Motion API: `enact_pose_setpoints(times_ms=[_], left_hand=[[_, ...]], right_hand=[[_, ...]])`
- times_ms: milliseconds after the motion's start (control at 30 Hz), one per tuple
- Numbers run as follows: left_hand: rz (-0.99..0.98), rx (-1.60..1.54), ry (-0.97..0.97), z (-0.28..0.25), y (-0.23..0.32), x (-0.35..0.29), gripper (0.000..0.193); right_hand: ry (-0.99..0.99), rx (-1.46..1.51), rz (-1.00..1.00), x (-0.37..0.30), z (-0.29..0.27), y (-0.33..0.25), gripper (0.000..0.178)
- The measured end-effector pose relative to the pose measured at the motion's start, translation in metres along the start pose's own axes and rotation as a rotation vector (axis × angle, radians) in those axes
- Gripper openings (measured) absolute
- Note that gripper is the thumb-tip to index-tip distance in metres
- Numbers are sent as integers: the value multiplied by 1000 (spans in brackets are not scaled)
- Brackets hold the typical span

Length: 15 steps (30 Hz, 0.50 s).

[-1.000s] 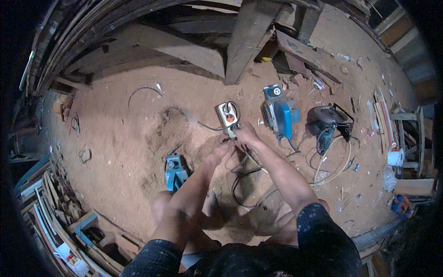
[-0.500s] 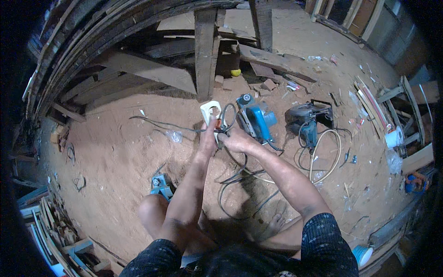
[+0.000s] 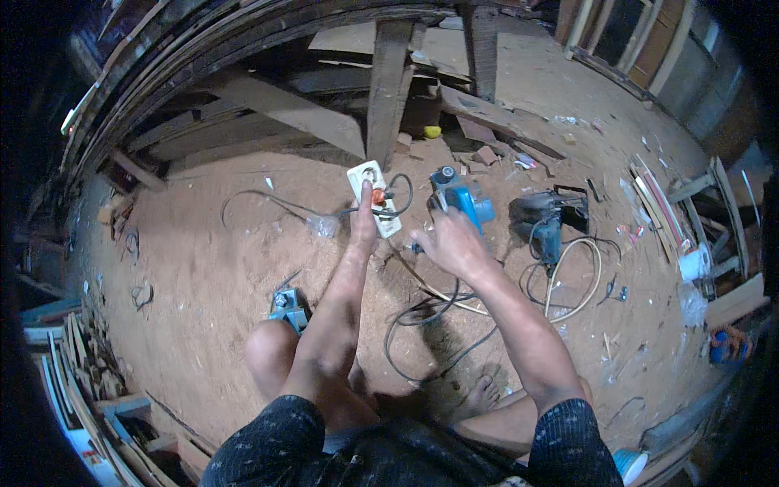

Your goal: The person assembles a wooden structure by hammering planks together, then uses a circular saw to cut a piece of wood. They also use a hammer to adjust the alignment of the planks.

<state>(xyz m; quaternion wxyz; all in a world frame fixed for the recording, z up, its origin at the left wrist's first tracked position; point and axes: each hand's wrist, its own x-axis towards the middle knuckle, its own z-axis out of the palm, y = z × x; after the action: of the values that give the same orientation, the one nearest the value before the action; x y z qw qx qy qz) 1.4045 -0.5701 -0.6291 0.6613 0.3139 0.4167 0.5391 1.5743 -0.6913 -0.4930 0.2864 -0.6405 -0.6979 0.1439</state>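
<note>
My left hand [image 3: 364, 226] grips a white power strip [image 3: 363, 172], its thumb lying along the top face. An orange plug [image 3: 378, 196] sits in the strip, and its dark cord [image 3: 408, 188] loops beside it. To the right, my right hand [image 3: 458, 243] is over the near end of a blue power planer [image 3: 462, 203] on the ground. Motion smears its fingers, so whether they touch or hold the planer is unclear. A small dark-blue thing [image 3: 417, 242] shows by the thumb, too blurred to name.
Right of the planer stands a dark circular saw with a blue body [image 3: 549, 235], amid coiled cords [image 3: 596, 268]. Another blue tool [image 3: 286, 307] lies by my left knee. Timber posts [image 3: 386, 97] and stacked boards [image 3: 284, 118] rise ahead. Wood scraps [image 3: 77, 357] lie at the left.
My right hand has left the power strip and moved right to the planer. The strip is turned so its face and orange plug show more fully. The view has shifted slightly.
</note>
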Motion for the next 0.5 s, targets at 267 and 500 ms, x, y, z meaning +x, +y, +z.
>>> enact_pose_setpoints(times_ms=[267,500], left_hand=[[90,220,-90,64,45,-60,56],[22,7,-204,14,13,-29,55]], right_hand=[[-209,259,276,43,6,-6,58],[-4,208,338,26,29,-36,52]])
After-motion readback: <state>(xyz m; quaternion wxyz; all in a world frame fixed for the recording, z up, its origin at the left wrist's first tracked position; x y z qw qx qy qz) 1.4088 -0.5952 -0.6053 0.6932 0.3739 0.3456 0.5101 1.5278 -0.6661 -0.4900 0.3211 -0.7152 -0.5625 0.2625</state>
